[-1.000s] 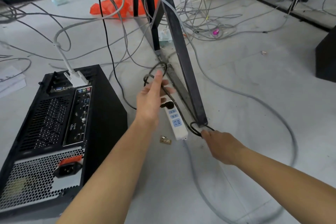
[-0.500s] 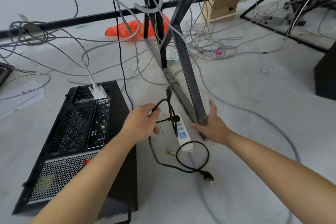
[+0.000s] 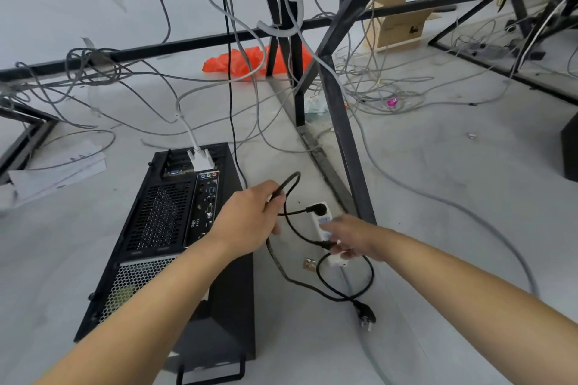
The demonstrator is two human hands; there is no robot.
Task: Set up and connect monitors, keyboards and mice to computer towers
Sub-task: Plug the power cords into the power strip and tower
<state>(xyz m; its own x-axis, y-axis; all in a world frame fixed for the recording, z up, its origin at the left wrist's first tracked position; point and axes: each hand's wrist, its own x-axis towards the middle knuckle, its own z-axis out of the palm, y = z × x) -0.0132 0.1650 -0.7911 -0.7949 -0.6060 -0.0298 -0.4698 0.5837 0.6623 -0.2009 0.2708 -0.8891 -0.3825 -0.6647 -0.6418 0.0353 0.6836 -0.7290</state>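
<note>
Spreading across my whole feed is a grey, scuffed concrete floor [image 3: 453, 197]; over it rises a black square-tube steel desk frame [image 3: 345, 147], its slanted legs cutting through the middle of the view; thin grey cables [image 3: 406, 184] trail and tangle around it.

At lower left sits the black computer tower [image 3: 162, 228], its rear panel towards me: punched mesh, a honeycomb grille, a column of ports; a white video connector [image 3: 200, 160] is plugged in at its far end. My left forearm covers the near corner of the case.

Behind lie a crumpled orange plastic bag [image 3: 228, 63], a cardboard box [image 3: 397, 26] and loose white papers [image 3: 59, 169].

Just right of the tower a white power strip [image 3: 318, 210] lies on the floor beside the frame leg, one black plug seated in it. The left hand [image 3: 250, 217] has its fingers curled round a loop of glossy black power cable [image 3: 292, 183]. The right hand [image 3: 355, 237] is apart from it, over the strip and hiding its middle; its blurred fingertips meet the same cable, and I cannot tell whether they pinch it. The cable's free three-pin plug [image 3: 366, 317] rests on the floor; a small brassy scrap [image 3: 309, 264] sits beside the strip.
</note>
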